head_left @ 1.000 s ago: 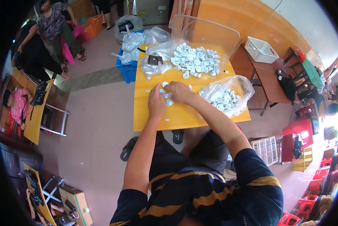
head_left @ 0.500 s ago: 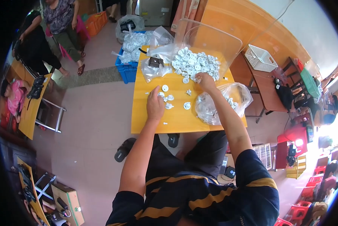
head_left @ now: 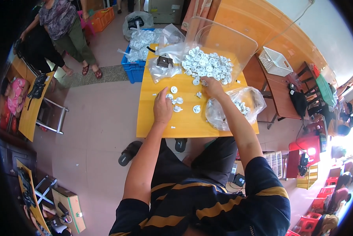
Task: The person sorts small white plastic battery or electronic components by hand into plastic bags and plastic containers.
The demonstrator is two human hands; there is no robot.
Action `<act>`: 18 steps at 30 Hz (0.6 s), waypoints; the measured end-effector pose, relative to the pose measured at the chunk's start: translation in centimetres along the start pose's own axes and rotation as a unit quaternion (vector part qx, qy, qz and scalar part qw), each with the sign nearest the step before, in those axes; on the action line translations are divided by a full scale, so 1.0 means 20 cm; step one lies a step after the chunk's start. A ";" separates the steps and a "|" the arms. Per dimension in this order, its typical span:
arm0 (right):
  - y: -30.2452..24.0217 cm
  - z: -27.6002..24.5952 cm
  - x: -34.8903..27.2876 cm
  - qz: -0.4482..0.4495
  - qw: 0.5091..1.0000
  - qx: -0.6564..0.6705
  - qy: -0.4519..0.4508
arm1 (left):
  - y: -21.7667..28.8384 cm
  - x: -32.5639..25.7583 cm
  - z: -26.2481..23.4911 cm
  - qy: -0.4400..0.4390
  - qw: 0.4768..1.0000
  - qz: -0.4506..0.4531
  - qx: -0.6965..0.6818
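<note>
On the yellow table (head_left: 145,126), my right hand (head_left: 213,87) reaches to the near edge of a heap of small round white plastic parts (head_left: 208,66). Its fingers are pinched on a white plastic part (head_left: 204,83) there. My left hand (head_left: 162,107) rests on the left side of the table with its fingers stretched forward and slightly bent. Right beside its thumb lies a small group of white parts (head_left: 178,100), and I see nothing held in it. Between my hands lie a single round part (head_left: 196,109) and a smaller piece (head_left: 199,94).
A clear plastic bag (head_left: 219,118) with white parts stands below my right forearm. Behind the heap rises a transparent bin (head_left: 239,39). A dark box (head_left: 164,61) lies on plastic bags at the far left. Beyond is a blue crate (head_left: 134,71); people stand farther left.
My right hand has shifted slightly left and down at the heap's near edge. My left hand stays nearly in place. The view has shifted a little, and a standing person has moved.
</note>
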State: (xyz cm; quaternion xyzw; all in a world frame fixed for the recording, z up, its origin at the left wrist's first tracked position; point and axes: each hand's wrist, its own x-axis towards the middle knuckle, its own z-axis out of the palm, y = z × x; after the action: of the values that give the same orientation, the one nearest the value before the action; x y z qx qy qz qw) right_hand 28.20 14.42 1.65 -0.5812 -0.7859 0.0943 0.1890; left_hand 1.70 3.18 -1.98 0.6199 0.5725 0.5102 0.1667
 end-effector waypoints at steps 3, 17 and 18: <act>0.02 0.01 0.00 -0.014 1.000 -0.001 0.002 | 0.00 0.00 0.00 0.001 1.000 0.004 -0.003; 0.04 -0.02 -0.03 -0.055 0.994 0.089 -0.044 | -0.03 0.00 0.02 0.009 1.000 0.009 -0.019; 0.04 -0.03 -0.03 -0.048 0.994 0.091 -0.045 | -0.03 0.00 0.02 0.008 1.000 0.007 -0.014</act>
State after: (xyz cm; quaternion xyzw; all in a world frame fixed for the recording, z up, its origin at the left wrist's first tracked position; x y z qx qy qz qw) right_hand 29.19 14.11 1.83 -0.5181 -0.8088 0.1825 0.2100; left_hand 1.65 3.52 -2.66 0.6172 0.5623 0.5244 0.1669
